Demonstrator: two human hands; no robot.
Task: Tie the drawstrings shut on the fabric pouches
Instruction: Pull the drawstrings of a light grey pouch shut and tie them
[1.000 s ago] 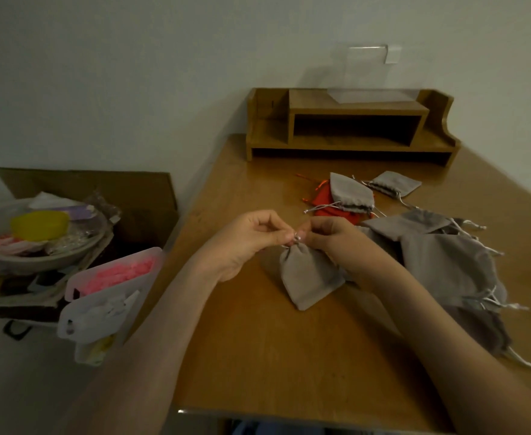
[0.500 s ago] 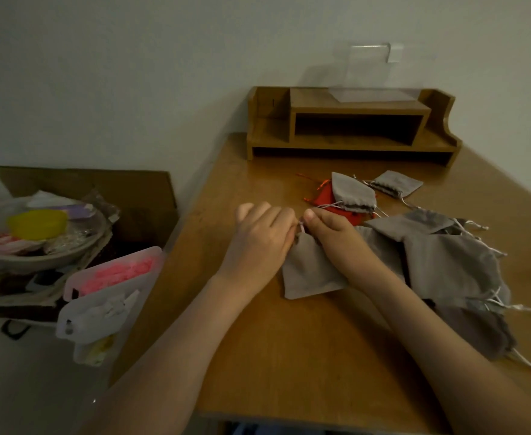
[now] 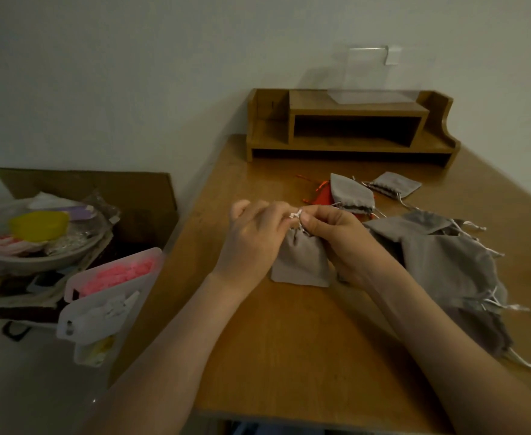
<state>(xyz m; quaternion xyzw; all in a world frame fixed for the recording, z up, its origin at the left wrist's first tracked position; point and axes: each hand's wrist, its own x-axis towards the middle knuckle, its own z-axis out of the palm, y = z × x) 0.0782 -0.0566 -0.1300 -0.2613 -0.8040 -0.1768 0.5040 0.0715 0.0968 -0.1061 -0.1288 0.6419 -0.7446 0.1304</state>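
Fingers [image 3: 312,219] of the left hand [image 3: 254,240] and right hand [image 3: 342,237] are being pinched on the drawstring [image 3: 296,214], the pouch [image 3: 301,262] lying lengthwise from them toward the near edge of the tabletop [image 3: 289,340].

We seem to be in a room at home: a wooden desk [image 3: 289,346] with a small shelf [image 3: 308,103] stands against a bare wall [image 3: 132,73], beside a cardboard box [image 3: 85,183] heaped with a bowl [image 3: 38,262] and a plastic bin [image 3: 101,315] of oddments.
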